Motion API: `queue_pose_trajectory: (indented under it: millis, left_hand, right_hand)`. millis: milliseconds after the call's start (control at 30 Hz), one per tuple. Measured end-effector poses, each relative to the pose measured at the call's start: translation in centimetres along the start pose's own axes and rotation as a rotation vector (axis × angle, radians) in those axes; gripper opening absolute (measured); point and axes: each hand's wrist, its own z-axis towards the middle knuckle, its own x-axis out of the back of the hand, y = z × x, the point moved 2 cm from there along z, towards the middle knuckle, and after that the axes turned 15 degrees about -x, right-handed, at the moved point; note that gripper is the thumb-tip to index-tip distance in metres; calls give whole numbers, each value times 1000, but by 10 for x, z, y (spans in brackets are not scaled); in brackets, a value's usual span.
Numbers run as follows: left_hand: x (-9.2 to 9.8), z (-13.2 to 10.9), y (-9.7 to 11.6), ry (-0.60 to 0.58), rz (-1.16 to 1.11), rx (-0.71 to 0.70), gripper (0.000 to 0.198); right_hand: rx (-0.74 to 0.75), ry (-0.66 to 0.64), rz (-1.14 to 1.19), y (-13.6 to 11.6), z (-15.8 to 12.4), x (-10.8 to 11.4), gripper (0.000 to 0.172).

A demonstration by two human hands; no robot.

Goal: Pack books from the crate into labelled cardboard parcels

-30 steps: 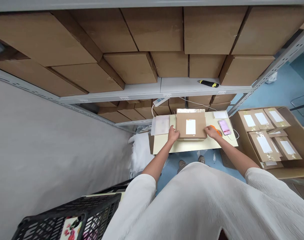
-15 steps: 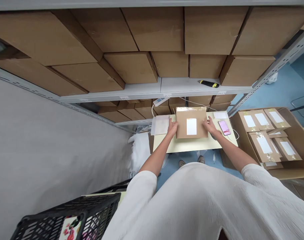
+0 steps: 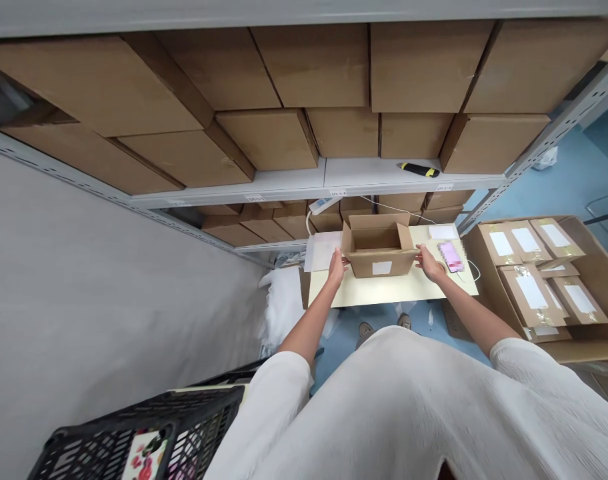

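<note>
A small cardboard box (image 3: 379, 260) stands on the pale yellow table (image 3: 384, 290) with its top open and flaps spread; a white label shows on its near side. My left hand (image 3: 337, 266) grips the box's left side and my right hand (image 3: 427, 260) grips its right side. A pink phone (image 3: 450, 256) on a white cable lies just right of my right hand. White sheets (image 3: 324, 250) lie left of the box.
Metal shelving (image 3: 324, 177) holds many brown cartons above and behind the table; a yellow-black cutter (image 3: 418, 170) lies on one shelf. A large carton of labelled boxes (image 3: 534, 280) stands to the right. A black plastic crate (image 3: 139, 437) sits near left.
The box was lying with its labelled face up; both hands have turned it upright, so its open top now shows and the label faces me.
</note>
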Motion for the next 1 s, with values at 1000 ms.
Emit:
queue_pose_trajectory:
  millis: [1000]
  left_hand:
    - [-1,-7,5,-562,899,-534,104]
  right_hand:
    - [225,79,-1305,-95,-44,-6,105]
